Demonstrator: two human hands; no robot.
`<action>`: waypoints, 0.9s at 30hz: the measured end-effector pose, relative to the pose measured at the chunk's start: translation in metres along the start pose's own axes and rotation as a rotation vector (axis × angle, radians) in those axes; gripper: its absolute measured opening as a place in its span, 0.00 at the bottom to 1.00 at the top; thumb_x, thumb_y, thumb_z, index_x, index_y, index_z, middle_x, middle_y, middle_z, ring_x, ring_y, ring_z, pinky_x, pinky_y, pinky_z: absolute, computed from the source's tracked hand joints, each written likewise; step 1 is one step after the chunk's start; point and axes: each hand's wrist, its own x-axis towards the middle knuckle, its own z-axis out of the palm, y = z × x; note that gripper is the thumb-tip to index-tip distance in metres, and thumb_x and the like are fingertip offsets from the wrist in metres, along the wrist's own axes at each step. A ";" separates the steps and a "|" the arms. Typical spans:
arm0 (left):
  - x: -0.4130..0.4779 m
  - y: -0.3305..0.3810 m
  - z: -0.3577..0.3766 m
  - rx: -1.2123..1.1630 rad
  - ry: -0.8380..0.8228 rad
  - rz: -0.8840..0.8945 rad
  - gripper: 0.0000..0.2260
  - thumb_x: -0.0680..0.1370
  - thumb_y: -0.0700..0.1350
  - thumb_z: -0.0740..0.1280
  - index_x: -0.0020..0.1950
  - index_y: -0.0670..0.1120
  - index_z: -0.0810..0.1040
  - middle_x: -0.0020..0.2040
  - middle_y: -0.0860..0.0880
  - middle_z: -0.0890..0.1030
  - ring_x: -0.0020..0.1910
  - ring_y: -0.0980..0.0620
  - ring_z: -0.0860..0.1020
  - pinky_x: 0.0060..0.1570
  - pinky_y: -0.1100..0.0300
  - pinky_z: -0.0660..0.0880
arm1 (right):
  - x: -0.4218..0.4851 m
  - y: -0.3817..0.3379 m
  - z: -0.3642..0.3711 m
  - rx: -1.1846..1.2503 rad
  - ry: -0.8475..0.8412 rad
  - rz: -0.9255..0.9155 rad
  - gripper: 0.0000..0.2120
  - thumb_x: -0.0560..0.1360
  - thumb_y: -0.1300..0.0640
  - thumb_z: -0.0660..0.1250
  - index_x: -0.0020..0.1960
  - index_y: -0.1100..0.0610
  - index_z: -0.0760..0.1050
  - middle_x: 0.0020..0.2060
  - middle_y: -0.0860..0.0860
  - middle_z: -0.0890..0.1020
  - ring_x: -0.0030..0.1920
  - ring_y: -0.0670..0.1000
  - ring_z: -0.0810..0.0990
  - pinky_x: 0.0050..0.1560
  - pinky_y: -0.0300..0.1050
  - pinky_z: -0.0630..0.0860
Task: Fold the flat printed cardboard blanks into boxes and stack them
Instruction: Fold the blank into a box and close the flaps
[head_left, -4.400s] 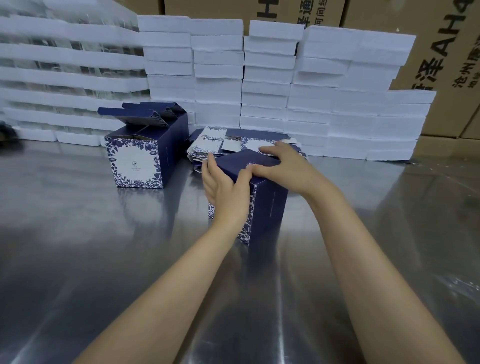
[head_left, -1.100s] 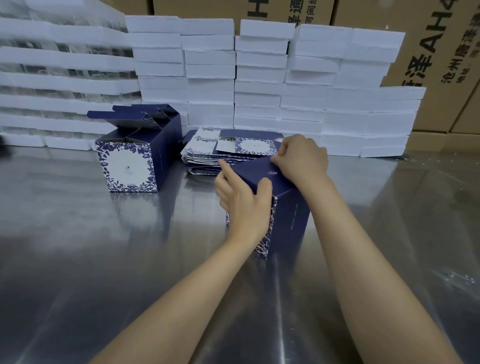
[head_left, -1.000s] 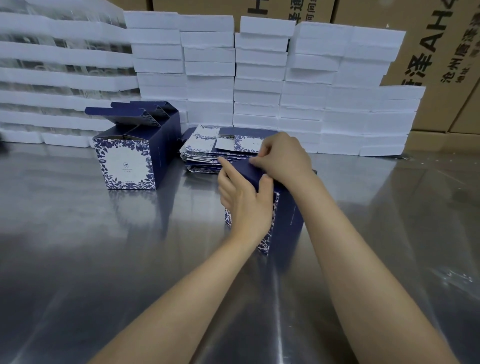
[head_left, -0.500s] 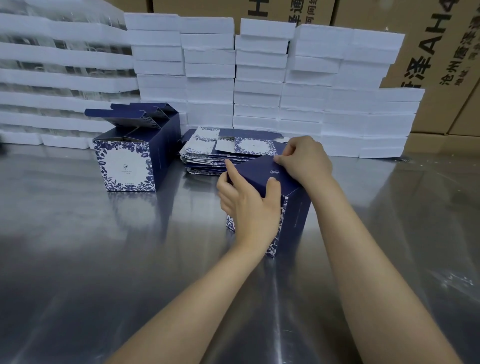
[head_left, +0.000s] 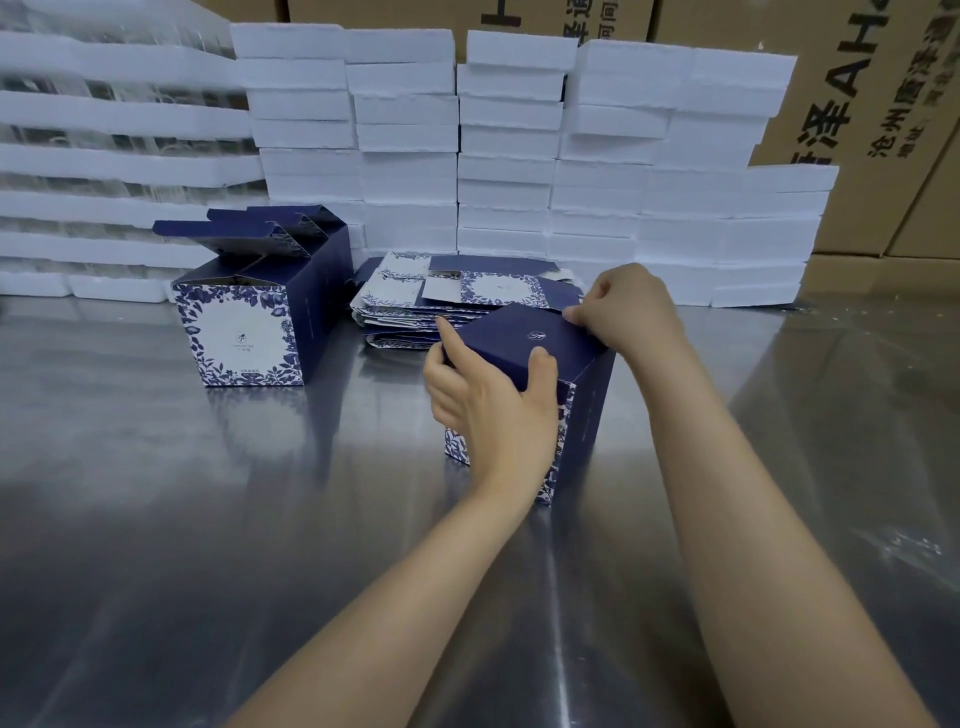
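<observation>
At the frame's centre, the navy box (head_left: 524, 343) stands on the steel table (head_left: 208, 519). The left hand (head_left: 493, 410) grasps its near side, thumb on the lid. The right hand (head_left: 634, 312) pinches the lid's far corner. Just behind lie the flat blanks (head_left: 467, 291). An open-topped box (head_left: 249, 322) stands at centre left, with white foam slabs (head_left: 509, 156) stacked across the top.

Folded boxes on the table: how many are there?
2. The open box stands at the left, top flaps up; the held box is mid-table, between the left hand and right hand. Another may hide behind the open one.
</observation>
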 end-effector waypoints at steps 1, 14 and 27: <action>-0.001 0.001 0.000 -0.005 0.004 0.003 0.39 0.77 0.51 0.67 0.79 0.41 0.47 0.70 0.43 0.58 0.70 0.43 0.59 0.71 0.52 0.52 | 0.001 0.003 0.001 0.016 0.046 0.006 0.14 0.71 0.53 0.73 0.33 0.54 0.70 0.44 0.54 0.81 0.48 0.57 0.78 0.45 0.45 0.71; -0.002 -0.001 0.003 -0.038 0.062 0.021 0.36 0.76 0.53 0.68 0.77 0.41 0.55 0.69 0.42 0.61 0.69 0.43 0.60 0.70 0.51 0.53 | -0.017 -0.010 -0.024 -0.008 -0.421 -0.170 0.14 0.70 0.57 0.75 0.28 0.54 0.74 0.24 0.48 0.72 0.28 0.48 0.66 0.29 0.39 0.62; 0.000 -0.004 0.003 -0.056 0.092 0.006 0.37 0.73 0.54 0.71 0.76 0.43 0.57 0.68 0.44 0.61 0.66 0.48 0.61 0.67 0.54 0.53 | 0.005 0.022 -0.018 0.093 -0.125 -0.076 0.10 0.73 0.60 0.71 0.38 0.58 0.70 0.34 0.54 0.72 0.30 0.50 0.66 0.33 0.41 0.63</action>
